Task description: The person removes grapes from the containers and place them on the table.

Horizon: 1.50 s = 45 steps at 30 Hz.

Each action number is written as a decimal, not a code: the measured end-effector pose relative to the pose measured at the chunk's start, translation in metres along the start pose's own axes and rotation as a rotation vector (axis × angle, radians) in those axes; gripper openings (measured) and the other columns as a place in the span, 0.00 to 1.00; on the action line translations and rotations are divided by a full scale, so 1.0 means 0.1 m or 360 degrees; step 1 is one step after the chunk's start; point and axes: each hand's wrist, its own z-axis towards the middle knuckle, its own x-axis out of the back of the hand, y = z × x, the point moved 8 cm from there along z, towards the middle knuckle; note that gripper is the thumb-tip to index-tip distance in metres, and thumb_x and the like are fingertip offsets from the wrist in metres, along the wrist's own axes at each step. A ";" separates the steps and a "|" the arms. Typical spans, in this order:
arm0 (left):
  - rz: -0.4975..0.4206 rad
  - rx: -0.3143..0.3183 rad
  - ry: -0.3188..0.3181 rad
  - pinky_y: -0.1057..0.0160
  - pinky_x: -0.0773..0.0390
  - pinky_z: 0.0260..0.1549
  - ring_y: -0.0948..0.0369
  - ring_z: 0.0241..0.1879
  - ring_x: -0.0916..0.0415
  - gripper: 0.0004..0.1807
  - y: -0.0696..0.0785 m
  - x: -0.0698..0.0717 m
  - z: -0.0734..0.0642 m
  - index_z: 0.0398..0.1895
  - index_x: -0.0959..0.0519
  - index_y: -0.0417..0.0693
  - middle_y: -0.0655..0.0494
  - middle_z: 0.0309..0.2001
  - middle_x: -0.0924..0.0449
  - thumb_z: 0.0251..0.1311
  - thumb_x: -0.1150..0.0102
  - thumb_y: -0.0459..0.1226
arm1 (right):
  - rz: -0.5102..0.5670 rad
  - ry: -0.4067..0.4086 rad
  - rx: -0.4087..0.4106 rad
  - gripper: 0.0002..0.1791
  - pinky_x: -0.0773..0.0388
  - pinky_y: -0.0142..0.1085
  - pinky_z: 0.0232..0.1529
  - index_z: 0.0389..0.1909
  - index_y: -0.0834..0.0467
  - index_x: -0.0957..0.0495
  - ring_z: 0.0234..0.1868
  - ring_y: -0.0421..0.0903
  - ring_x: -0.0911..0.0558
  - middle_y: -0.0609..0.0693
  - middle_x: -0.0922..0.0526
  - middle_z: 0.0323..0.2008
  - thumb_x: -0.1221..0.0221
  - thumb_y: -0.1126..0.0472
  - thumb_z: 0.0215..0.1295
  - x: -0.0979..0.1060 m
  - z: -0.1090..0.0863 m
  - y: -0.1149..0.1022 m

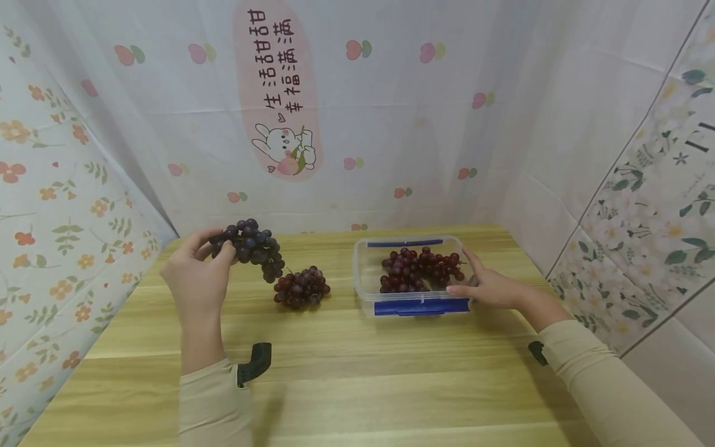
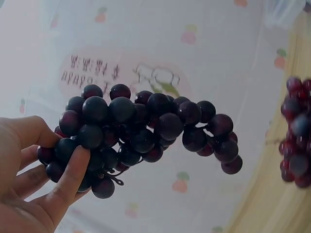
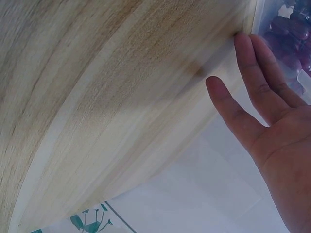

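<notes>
My left hand point(image 1: 198, 273) pinches one end of a bunch of dark purple grapes point(image 1: 254, 245) between thumb and fingers, raised above the table's left side. In the left wrist view the held bunch point(image 2: 141, 126) stretches out sideways, its far end drooping. Just right of it, a second bunch of reddish grapes point(image 1: 301, 287) lies on the table. A clear plastic container point(image 1: 363, 264) with blue clips contains red grapes point(image 1: 413, 270). My right hand point(image 1: 494, 288) holds the container's right end, thumb over the rim and straight fingers point(image 3: 255, 73) along the outside.
The wood-grain table point(image 1: 357, 372) runs back to a white curtain point(image 1: 391, 136) printed with fruit and a rabbit. Floral cloths hang at left and right. Each sleeve has a dark wrist mount point(image 1: 257, 363).
</notes>
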 end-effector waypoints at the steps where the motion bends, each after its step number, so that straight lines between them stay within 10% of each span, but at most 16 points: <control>1: 0.0002 0.0020 0.0010 0.84 0.21 0.33 0.44 0.58 0.13 0.14 -0.03 0.03 0.01 0.52 0.12 0.37 0.43 0.58 0.12 0.64 0.36 0.30 | 0.0000 -0.0001 0.0000 0.70 0.21 0.60 0.65 0.84 0.55 0.85 0.52 0.51 0.11 0.59 0.10 0.51 0.39 0.32 0.73 0.00 0.00 0.00; 23: 0.0387 0.0305 -0.0053 0.86 0.28 0.28 0.44 0.59 0.13 0.18 -0.65 0.27 0.06 0.57 0.13 0.42 0.41 0.66 0.17 0.65 0.39 0.35 | -0.0033 0.0015 -0.0016 0.69 0.18 0.59 0.62 0.84 0.56 0.84 0.50 0.51 0.11 0.62 0.11 0.53 0.40 0.32 0.73 -0.01 0.00 0.02; 26: 0.0419 0.0310 -0.0045 0.86 0.29 0.28 0.62 0.45 0.08 0.18 -0.72 0.27 0.06 0.56 0.12 0.42 0.39 0.61 0.14 0.65 0.39 0.35 | -0.0029 0.0012 -0.0022 0.69 0.19 0.60 0.63 0.84 0.56 0.84 0.52 0.52 0.11 0.62 0.11 0.53 0.40 0.31 0.72 -0.01 -0.01 0.01; 31: 0.0428 0.0361 -0.0065 0.84 0.29 0.30 0.90 0.27 0.29 0.19 -0.82 0.25 0.09 0.58 0.13 0.44 0.36 0.59 0.14 0.65 0.39 0.36 | -0.0027 0.0008 -0.0033 0.69 0.20 0.61 0.63 0.84 0.56 0.84 0.52 0.53 0.11 0.62 0.11 0.53 0.40 0.31 0.73 -0.01 -0.02 -0.01; 41: 0.0237 0.0509 0.0034 0.84 0.24 0.25 0.88 0.25 0.26 0.22 -0.94 0.25 0.19 0.63 0.16 0.40 0.39 0.68 0.20 0.66 0.40 0.35 | -0.0023 0.0003 -0.0036 0.70 0.19 0.59 0.63 0.84 0.56 0.84 0.51 0.52 0.11 0.60 0.10 0.52 0.40 0.30 0.72 0.00 -0.01 0.01; 45: 0.0326 0.0483 0.0149 0.85 0.27 0.25 0.69 0.42 0.11 0.22 -0.92 0.31 0.21 0.61 0.14 0.43 0.44 0.66 0.17 0.64 0.39 0.35 | -0.0038 0.0015 -0.0042 0.70 0.18 0.58 0.61 0.84 0.55 0.85 0.51 0.51 0.11 0.58 0.10 0.50 0.40 0.30 0.72 0.00 0.00 0.04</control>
